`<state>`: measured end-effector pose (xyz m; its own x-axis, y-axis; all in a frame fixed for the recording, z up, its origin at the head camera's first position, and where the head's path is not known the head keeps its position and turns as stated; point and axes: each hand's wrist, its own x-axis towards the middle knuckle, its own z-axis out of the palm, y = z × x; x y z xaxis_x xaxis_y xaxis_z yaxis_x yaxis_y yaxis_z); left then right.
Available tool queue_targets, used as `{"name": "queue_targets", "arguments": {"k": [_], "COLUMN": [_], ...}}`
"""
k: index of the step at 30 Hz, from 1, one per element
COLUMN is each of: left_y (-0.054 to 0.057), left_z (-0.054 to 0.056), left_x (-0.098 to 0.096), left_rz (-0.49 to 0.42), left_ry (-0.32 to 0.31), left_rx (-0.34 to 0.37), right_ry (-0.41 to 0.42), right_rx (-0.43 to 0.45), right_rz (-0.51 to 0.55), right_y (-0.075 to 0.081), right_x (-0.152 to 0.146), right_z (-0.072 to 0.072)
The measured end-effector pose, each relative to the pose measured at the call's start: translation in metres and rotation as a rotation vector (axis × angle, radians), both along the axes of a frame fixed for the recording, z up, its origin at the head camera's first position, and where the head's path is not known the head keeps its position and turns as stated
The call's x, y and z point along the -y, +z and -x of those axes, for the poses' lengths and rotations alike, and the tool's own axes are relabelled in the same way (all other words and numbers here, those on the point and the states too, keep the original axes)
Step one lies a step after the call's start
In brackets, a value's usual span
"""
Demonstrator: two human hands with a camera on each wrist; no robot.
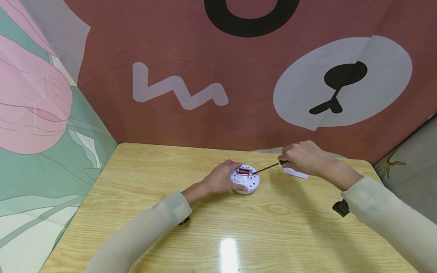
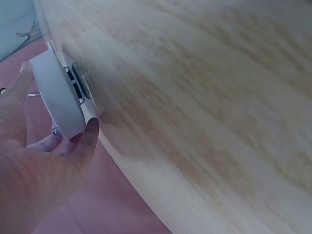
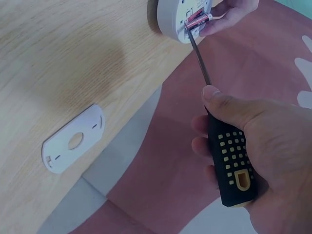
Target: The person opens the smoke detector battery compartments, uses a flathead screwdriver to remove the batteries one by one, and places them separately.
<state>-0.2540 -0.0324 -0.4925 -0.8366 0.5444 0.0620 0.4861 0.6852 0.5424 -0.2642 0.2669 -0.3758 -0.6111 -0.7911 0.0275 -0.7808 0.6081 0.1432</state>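
My left hand (image 1: pixel 220 178) grips a round white smoke alarm (image 1: pixel 241 181) by its rim, thumb on the near side and fingers at the far side. Its back faces up, showing red-and-silver batteries (image 3: pixel 199 21) in the compartment. In the left wrist view, dark vent slots show under the alarm's body (image 2: pixel 53 90), facing the table. My right hand (image 1: pixel 304 158) holds a screwdriver (image 3: pixel 229 156) by its black handle with yellow squares. The thin metal shaft slants toward the alarm, its tip right at the end of the batteries.
A white mounting plate (image 3: pixel 90 127) with a round centre hole lies on the table right of the alarm, partly hidden under my right hand in the head view. The wood-grain table (image 1: pixel 272 240) ends at a reddish cloth backdrop (image 1: pixel 241 125) with cartoon shapes.
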Motion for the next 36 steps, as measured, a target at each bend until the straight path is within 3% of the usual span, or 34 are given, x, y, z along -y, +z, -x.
{"name": "queue_targets", "arguments": {"k": [18, 36], "left_y": [0.001, 0.001], "left_z": [-0.001, -0.001], "left_x": [-0.003, -0.005], "left_rz": [0.012, -0.017], "left_ry": [-0.03, -0.025], "left_rx": [-0.01, -0.037], "right_ry": [0.023, -0.025], "right_rx": [-0.125, -0.142], "right_rz": [-0.175, -0.327], "right_y": [0.016, 0.033], "right_x": [0.022, 0.059], "right_z": [-0.006, -0.011]}}
